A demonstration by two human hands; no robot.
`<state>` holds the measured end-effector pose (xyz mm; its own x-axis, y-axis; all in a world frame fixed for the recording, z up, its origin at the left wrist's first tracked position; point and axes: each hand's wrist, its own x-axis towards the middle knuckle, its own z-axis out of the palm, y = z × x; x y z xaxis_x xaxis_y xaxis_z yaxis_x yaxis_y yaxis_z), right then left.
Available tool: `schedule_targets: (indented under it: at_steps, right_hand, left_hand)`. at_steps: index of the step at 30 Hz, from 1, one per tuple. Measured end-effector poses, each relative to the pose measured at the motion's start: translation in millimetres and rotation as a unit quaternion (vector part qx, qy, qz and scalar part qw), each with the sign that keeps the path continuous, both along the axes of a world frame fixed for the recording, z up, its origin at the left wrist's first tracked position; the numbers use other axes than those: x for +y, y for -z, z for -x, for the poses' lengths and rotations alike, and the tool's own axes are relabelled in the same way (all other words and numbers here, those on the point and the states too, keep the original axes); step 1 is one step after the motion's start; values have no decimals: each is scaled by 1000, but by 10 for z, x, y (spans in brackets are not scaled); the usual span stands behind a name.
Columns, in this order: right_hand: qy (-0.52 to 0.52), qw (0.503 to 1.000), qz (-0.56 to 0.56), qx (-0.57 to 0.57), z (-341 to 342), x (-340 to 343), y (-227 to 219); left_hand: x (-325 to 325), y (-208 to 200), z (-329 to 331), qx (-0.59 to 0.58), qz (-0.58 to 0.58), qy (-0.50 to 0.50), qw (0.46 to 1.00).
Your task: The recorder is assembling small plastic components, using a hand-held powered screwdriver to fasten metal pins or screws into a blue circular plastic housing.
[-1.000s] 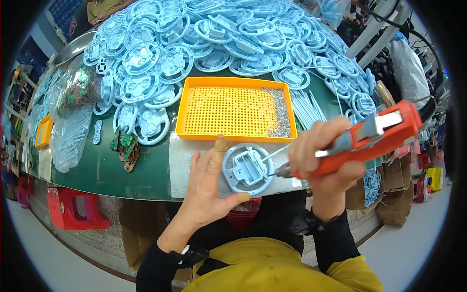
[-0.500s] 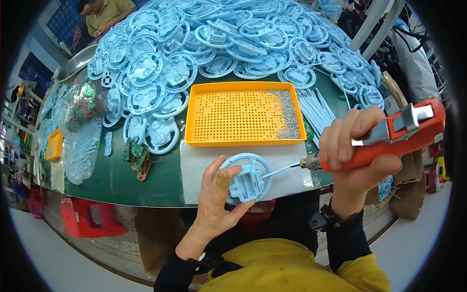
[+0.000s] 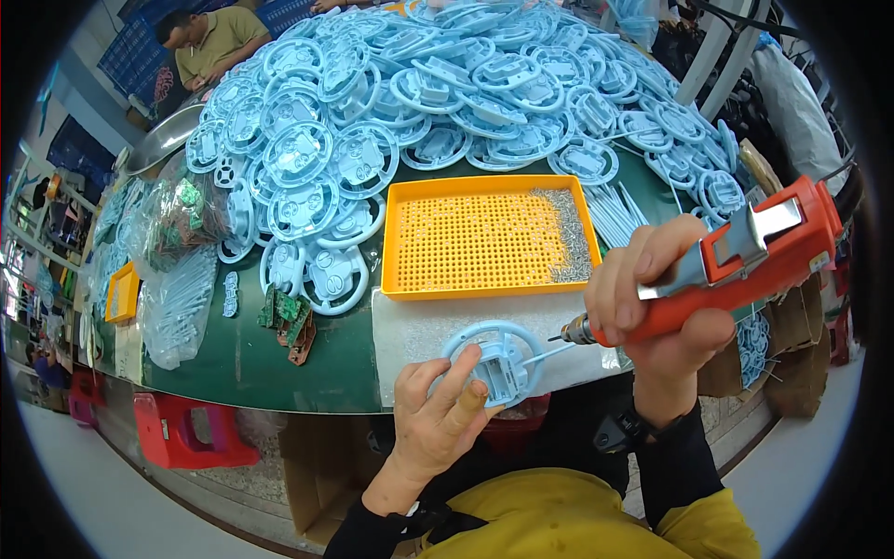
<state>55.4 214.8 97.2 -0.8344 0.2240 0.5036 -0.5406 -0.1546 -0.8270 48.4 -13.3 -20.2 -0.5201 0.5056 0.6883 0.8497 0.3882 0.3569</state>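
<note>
My left hand grips a light-blue toy steering wheel by its left and lower side, fingers over the rim. The wheel's back faces up, showing an open rectangular compartment in its hub. A thin light-blue stick reaches from the wheel's right side. In my right hand is an orange-red electric screwdriver, my fingers wrapped round its body. Its bit points left and sits just right of the wheel, over the stick, apart from the hub. Under the wheel lies a white pad.
A yellow perforated tray with small screws stands behind the pad. Many blue wheels are heaped beyond. Circuit boards and a plastic bag of blue sticks lie left. Another person sits at the far left.
The whole view has shifted, so the table appears farther right and lower. The screwdriver's bit has come closer to the wheel. My left fingers have shifted on the wheel's rim.
</note>
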Motion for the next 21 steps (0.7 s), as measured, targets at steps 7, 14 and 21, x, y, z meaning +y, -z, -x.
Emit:
schedule_targets:
  at_steps: [7,14,21]
  right_hand:
    - [-13,1000,2,-10,38,-40,-15]
    - [-15,999,10,-48,163,-254,186]
    - [-44,996,43,-65,237,-297,314]
  left_hand:
    - [15,-148,57,-156,9,13,988]
    - [42,-231,163,-227,22,50,972]
    - [74,-200,163,-227,11,53,972]
